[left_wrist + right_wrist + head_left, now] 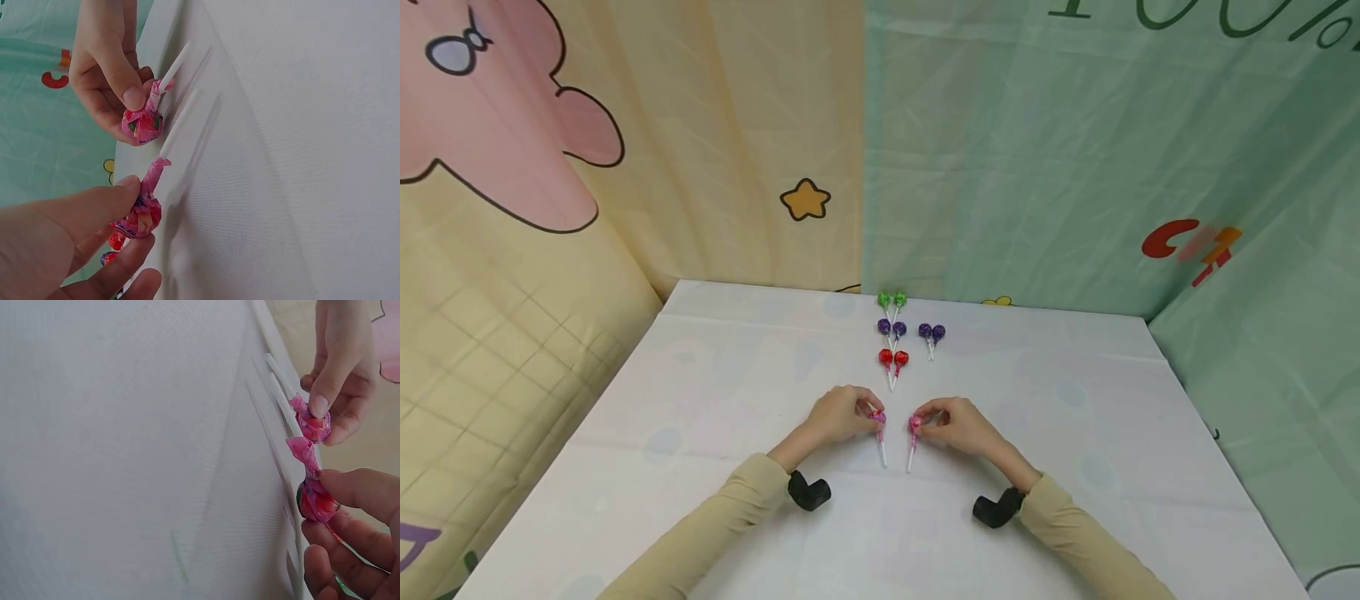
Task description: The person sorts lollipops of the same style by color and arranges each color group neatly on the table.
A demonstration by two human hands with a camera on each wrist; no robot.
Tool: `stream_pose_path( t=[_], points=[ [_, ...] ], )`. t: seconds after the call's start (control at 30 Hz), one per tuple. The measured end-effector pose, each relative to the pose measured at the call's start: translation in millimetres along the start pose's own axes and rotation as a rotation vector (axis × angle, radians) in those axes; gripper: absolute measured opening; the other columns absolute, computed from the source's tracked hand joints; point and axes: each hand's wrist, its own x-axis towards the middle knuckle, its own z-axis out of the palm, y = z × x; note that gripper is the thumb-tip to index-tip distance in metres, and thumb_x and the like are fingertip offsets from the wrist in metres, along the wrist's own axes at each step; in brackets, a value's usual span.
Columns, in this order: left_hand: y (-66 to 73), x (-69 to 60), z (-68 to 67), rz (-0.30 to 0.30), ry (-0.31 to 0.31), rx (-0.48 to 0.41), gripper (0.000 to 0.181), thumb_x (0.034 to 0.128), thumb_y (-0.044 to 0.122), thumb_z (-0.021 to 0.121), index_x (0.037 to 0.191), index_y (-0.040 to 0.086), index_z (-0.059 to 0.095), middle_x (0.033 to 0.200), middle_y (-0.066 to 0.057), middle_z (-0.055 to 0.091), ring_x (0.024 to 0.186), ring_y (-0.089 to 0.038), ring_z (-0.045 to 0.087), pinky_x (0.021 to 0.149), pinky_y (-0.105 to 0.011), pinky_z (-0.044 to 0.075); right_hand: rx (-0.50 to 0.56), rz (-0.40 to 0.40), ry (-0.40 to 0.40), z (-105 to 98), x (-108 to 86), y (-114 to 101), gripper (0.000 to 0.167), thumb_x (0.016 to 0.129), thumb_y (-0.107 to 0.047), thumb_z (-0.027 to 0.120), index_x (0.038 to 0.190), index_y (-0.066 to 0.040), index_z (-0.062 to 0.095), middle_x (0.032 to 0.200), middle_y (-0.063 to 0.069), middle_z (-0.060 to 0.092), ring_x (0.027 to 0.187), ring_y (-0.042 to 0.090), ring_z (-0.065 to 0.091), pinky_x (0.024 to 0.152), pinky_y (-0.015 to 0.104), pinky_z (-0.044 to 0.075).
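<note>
My left hand (842,414) pinches a pink-wrapped lollipop (141,215) by its head, between thumb and fingers, the white stick pointing toward me in the head view. Across a small gap, my right hand (958,425) pinches a second pink lollipop (317,501) the same way. Both are held low over the white table, side by side. Just beyond them lies a pair of red lollipops (886,358) with sticks converging. Behind those come two purple lollipops (883,327), then two green ones (900,298), in a column.
Another purple pair (932,332) lies right of the column with its sticks crossed. The white table (737,350) meets printed curtains (1000,167) at its back edge. A black wrist mount (809,492) sits on each forearm.
</note>
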Motion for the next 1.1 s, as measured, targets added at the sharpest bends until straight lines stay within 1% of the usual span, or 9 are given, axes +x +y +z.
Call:
stream_pose_path(
  t=[0.23,0.37,0.47,0.6,0.73,0.87,1.0,1.1],
  points=[
    [-2.5,8.6,-2.8,-0.009,0.023,-0.013,0.022,0.0783,0.024,0.08,0.097,0.015,0.073,0.081,0.002,0.07,0.065,-0.008,0.054,0.057,-0.022,0.04,0.002,0.025,0.025,-6,9.8,-1,0.024,0.084,-0.023,0.073,0.106,-0.013,0.072,0.09,0.0,0.067,0.063,0.011,0.047,0.052,0.022,0.037],
    [-4.8,13.8,-3.5,-0.026,0.034,-0.028,0.022,0.0786,0.025,0.079,0.098,0.017,0.074,0.083,0.003,0.071,0.067,-0.008,0.055,0.059,-0.023,0.042,-0.003,0.019,0.04,-8,18.0,1,0.025,0.084,-0.024,0.073,0.106,-0.012,0.072,0.092,0.002,0.068,0.064,0.012,0.047,0.052,0.023,0.038],
    [-6.0,18.1,-4.5,-0.031,0.045,-0.044,0.022,0.0785,0.026,0.079,0.098,0.018,0.074,0.085,0.003,0.072,0.069,-0.009,0.056,0.061,-0.024,0.043,-0.002,0.033,0.054,-8,24.4,3,0.026,0.084,-0.023,0.073,0.107,-0.012,0.072,0.094,0.002,0.069,0.066,0.012,0.048,0.054,0.024,0.039],
    [-7.7,24.8,-4.9,-0.026,0.066,-0.061,0.023,0.0787,0.025,0.079,0.099,0.017,0.074,0.088,0.001,0.073,0.072,-0.01,0.058,0.062,-0.024,0.044,0.007,0.049,0.069,-8,31.7,3,0.026,0.085,-0.022,0.072,0.109,-0.012,0.072,0.096,0.003,0.07,0.067,0.013,0.048,0.056,0.024,0.039],
    [-9.9,30.1,-2.9,-0.022,0.082,-0.074,0.023,0.0781,0.025,0.08,0.099,0.016,0.074,0.089,0.001,0.074,0.073,-0.009,0.06,0.062,-0.023,0.044,0.013,0.043,0.081,-7,36.4,2,0.026,0.085,-0.022,0.071,0.109,-0.01,0.072,0.097,0.005,0.07,0.067,0.013,0.049,0.057,0.024,0.039],
    [-10.8,32.7,-0.2,-0.016,0.083,-0.095,0.024,0.0774,0.024,0.08,0.099,0.015,0.075,0.089,0.0,0.074,0.073,-0.009,0.062,0.063,-0.023,0.044,0.029,0.052,0.087,-5,38.8,-1,0.027,0.085,-0.023,0.072,0.108,-0.009,0.072,0.097,0.005,0.071,0.067,0.012,0.049,0.057,0.024,0.039],
    [-11.3,34.0,2.0,-0.004,0.105,-0.098,0.022,0.0773,0.023,0.08,0.097,0.016,0.075,0.089,-0.001,0.074,0.072,-0.009,0.062,0.064,-0.024,0.045,0.018,0.046,0.1,-4,40.8,-5,0.027,0.085,-0.024,0.072,0.107,-0.01,0.072,0.095,0.004,0.071,0.065,0.011,0.047,0.057,0.024,0.038],
    [-12.4,35.1,3.5,-0.012,0.114,-0.098,0.02,0.0772,0.023,0.08,0.096,0.017,0.075,0.088,0.0,0.074,0.071,-0.009,0.062,0.065,-0.024,0.046,0.009,0.044,0.104,-3,42.8,-7,0.026,0.085,-0.023,0.072,0.107,-0.01,0.072,0.094,0.003,0.072,0.065,0.011,0.047,0.057,0.024,0.037]
  ],
)
